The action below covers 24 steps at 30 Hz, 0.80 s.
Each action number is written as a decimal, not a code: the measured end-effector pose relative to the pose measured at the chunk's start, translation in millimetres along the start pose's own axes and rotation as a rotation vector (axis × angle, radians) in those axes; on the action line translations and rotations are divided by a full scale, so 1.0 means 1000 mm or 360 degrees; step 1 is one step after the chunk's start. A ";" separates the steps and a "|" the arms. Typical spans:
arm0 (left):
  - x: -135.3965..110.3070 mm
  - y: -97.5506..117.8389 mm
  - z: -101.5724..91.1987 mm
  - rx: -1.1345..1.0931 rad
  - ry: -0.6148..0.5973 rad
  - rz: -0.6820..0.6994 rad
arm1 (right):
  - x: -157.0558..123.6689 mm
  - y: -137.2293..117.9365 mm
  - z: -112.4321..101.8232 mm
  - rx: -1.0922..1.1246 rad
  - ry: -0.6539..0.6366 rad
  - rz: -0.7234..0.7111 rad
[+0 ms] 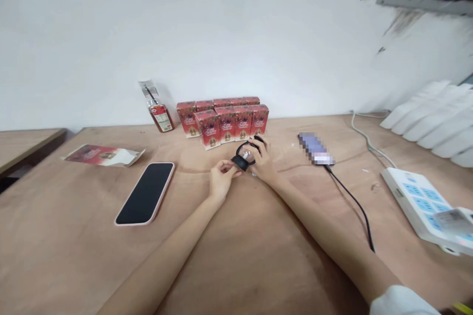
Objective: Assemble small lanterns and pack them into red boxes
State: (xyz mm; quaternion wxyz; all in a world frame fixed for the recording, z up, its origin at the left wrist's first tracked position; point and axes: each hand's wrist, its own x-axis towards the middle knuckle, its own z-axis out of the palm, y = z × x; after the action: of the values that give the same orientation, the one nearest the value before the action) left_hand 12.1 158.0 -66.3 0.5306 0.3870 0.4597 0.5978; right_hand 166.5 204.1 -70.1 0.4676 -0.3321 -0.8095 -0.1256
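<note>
Between my two hands is a small black lantern (246, 154) with a clear round middle, tilted above the wooden table. The fingertips of my left hand (220, 177) pinch its dark base. My right hand (263, 161) curls around the other end, its fingers covering part of the black frame. Just behind the lantern stand two rows of upright red gift boxes (226, 124) with printed fronts.
On the left lie a phone in a pink case (146, 194) and a flattened red-and-white carton (105, 154). A labelled bottle (161, 117) stands by the wall. To the right are a cabled phone (316, 148), a white power strip (424, 202) and white wrapped items (432, 123).
</note>
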 end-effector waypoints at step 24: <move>-0.014 0.006 -0.001 0.1163 -0.0401 0.0451 | -0.002 0.000 -0.006 -0.0041 0.0120 0.0243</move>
State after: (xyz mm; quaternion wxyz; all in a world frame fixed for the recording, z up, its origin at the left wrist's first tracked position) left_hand 12.0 143.7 -60.4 0.3228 0.6796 0.5154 0.4102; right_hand 171.2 200.3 -68.4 0.5016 -0.3937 -0.7621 -0.1123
